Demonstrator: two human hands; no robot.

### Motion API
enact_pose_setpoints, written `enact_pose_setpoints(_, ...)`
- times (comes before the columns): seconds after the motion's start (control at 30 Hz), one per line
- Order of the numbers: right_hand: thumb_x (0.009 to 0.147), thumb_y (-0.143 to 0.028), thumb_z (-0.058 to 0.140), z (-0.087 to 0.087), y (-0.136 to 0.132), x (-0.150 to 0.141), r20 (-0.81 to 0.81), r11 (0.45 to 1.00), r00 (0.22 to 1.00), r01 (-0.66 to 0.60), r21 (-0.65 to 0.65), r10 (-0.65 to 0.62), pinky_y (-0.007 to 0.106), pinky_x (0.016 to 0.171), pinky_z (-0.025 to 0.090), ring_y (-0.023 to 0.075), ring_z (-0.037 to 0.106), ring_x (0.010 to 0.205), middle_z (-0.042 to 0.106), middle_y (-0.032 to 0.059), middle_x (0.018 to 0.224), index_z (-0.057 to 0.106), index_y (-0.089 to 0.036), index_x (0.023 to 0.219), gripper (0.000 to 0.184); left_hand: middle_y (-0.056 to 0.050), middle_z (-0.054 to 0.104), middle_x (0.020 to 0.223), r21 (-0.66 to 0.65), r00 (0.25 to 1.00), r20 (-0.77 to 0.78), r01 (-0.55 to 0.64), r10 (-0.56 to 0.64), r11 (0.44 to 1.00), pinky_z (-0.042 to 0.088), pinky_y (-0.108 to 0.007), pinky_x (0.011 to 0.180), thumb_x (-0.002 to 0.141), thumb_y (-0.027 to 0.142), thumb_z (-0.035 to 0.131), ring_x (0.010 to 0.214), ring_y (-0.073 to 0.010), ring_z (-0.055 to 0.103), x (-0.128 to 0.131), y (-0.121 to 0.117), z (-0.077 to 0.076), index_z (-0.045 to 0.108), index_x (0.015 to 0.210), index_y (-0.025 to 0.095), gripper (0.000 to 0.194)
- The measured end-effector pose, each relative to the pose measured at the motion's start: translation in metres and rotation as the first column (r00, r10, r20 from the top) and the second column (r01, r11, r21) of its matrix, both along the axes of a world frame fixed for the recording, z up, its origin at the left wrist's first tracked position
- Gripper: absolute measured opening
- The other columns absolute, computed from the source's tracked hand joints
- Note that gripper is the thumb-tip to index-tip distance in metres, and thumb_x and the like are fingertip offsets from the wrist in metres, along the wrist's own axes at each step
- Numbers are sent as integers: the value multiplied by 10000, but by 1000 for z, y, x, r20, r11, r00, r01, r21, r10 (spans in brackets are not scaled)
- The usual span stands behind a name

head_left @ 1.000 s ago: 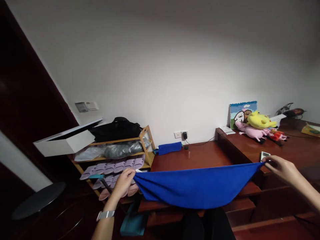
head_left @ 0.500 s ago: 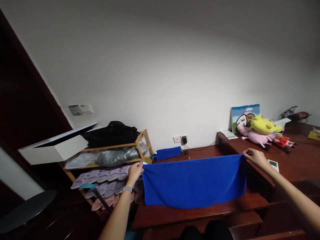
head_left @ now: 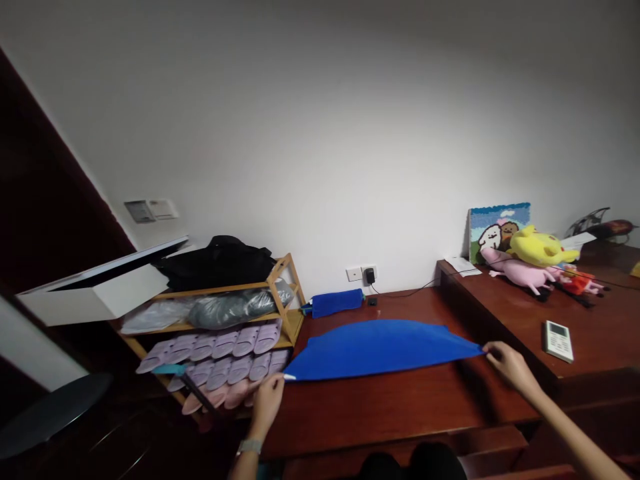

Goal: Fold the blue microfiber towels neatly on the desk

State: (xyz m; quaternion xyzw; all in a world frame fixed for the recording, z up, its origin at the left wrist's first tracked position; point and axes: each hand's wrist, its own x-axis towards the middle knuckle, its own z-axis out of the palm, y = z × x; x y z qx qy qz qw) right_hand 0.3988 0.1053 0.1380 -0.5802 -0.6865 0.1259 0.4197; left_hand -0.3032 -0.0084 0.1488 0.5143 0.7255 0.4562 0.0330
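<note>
Head view: the blue towel (head_left: pixel 377 350) lies spread on the lower desk (head_left: pixel 400 417), and I have it by 2 corners. My left hand (head_left: pixel 267 403) holds one corner in a narrow pinch, just beside a small white tag (head_left: pixel 290 377). My right hand (head_left: pixel 507 365) pinches the other corner just as narrowly, out near the step up to the higher desk (head_left: pixel 500 333). Holding only these 2 corners draws the near edge almost straight between my hands. With nothing holding it, the far side bows into a loose arc. My watch (head_left: pixel 249 447) sits on my left wrist, low in view.

Beyond the towel, a rolled blue cloth (head_left: pixel 336 303) lies against the wall, below a charger (head_left: pixel 369 275) plugged into a socket, its cord running along the wall. To my left, lilac slippers (head_left: pixel 225 363) stand side by side on a bamboo rack (head_left: pixel 287 293), packed close to fit its width, with pink ones on the tier below. A black bag (head_left: pixel 217 261) sits on top of the rack, beside a white box (head_left: pixel 95 293) with its lid raised. On the higher desk, a remote (head_left: pixel 558 341) lies near the edge, and plush toys (head_left: pixel 530 263) lean against a picture (head_left: pixel 499 230) propped by the wall.
</note>
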Motion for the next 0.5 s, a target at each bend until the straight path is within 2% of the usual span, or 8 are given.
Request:
enact_pose_setpoints(0.13, 679, -524, 532, -80, -14, 0, -8, 987, 1000, 19, -157, -20, 429, 822, 607, 323, 770, 853, 799, 100, 847, 707, -272, 731, 311, -72, 825, 832, -33, 998, -26, 48, -49, 998, 637, -434, 856, 725, 549, 545, 846, -298, 786, 13, -25, -54, 721, 669, 281, 326)
enact_pose_setpoints(0.23, 706, -501, 522, -117, -27, 6, 0, 982, 1000, 3, -186, -3, 423, 819, 606, 330, 774, 860, 802, 102, 855, 713, -280, 724, 293, -74, 833, 849, -51, 998, -48, 46, -48, 998, 651, -439, 849, 730, 535, 554, 849, -307, 796, 13, -41, -82, 734, 655, 293, 311)
enact_pose_setpoints(0.33, 761, -478, 508, -130, -42, 15, 37, 982, 999, -24, -186, 31, 401, 788, 602, 314, 772, 849, 802, 93, 878, 730, -285, 757, 294, -86, 840, 938, -45, 992, -117, 53, -58, 998, 651, -450, 892, 786, 528, 523, 918, -311, 798, 5, -54, -104, 763, 711, 290, 347)
enact_pose_setpoints(0.5, 773, -412, 515, -125, -62, 26, 141, 981, 984, -86, -174, 111, 358, 735, 601, 285, 761, 791, 787, 59, 829, 738, -313, 738, 247, -67, 840, 1005, -40, 965, -248, 77, -84, 996, 647, -431, 937, 870, 512, 489, 992, -291, 792, -2, -71, -127, 794, 766, 302, 384)
